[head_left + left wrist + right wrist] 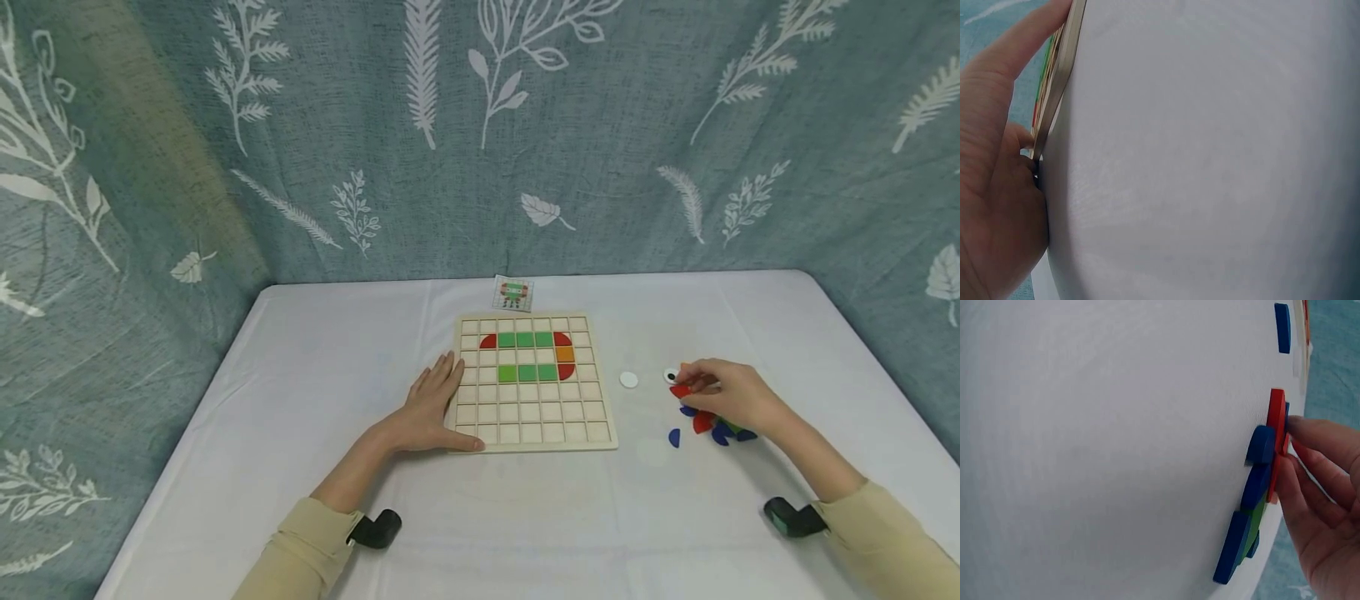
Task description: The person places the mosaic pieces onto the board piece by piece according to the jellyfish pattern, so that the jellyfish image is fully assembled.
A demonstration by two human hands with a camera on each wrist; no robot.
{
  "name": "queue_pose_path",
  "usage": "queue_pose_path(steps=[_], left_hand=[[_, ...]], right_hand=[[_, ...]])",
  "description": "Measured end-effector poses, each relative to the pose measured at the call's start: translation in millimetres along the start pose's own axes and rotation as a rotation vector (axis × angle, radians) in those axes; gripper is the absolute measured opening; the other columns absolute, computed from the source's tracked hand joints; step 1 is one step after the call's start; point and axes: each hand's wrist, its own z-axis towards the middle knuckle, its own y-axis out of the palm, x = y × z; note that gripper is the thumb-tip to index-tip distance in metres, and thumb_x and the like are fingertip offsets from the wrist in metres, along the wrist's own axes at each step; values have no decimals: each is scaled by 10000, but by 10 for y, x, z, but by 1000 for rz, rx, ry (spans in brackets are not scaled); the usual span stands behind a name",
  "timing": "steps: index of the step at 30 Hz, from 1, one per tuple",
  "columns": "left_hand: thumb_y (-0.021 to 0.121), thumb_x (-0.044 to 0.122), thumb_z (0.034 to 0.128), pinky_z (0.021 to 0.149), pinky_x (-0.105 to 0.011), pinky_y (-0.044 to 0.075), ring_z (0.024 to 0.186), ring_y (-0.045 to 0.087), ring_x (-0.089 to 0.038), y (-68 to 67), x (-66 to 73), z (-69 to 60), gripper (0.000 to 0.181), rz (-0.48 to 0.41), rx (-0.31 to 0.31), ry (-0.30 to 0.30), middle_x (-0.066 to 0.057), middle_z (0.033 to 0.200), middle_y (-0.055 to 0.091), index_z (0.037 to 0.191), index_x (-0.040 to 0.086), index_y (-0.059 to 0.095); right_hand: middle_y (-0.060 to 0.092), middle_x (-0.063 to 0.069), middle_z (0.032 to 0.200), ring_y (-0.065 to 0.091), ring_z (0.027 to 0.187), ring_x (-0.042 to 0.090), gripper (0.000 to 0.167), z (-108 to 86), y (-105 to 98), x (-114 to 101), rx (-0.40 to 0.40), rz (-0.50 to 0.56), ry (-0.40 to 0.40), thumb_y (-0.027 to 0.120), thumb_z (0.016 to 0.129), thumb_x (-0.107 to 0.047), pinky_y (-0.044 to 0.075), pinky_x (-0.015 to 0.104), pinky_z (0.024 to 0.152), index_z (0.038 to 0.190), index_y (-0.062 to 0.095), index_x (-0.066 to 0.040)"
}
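A square wooden grid board (pixel 530 412) lies on the table, with red, green and orange pieces set in its upper cells. My left hand (pixel 430 412) is spread at its lower left corner, fingers along the left edge and thumb on the front edge. In the left wrist view, the thumb touches the board's side (pixel 1060 81). My right hand (pixel 731 393) pinches a red rounded piece (pixel 680 390) between thumb and fingers at the loose pile. Blue pieces (pixel 1259 487), red ones and a green piece (pixel 1252 525) lie under and beside that hand, partly hidden.
A small pattern card (pixel 513 293) lies behind the board. Between board and pile are a white disc (pixel 628 380) and a white disc with a black dot (pixel 671 377). One blue piece (pixel 674 437) lies apart, nearer the front. A patterned curtain (pixel 450 192) hangs behind the table.
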Motion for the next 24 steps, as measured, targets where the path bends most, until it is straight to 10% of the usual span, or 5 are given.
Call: queue_pose_path(steps=[8,24], left_hand=[[801,533,734,1175,-473,-49,1480,-121,-260,-3,-1,-6,1251,18,-5,-2,-147,1617,-99,1557,21,11],[784,566,731,1176,-474,-46,1479,-131,-237,-11,5,-4,1254,32,-17,-19,-133,1620,-97,1559,30,9]], right_hand=[[659,2,862,621,806,187,203,75,52,-122,11,15,-55,765,844,-126,533,262,649,1022,693,-57],[662,-72,852,647,811,101,136,808,716,-1215,-85,189,-307,800,827,-188,545,277,730,882,682,-148]])
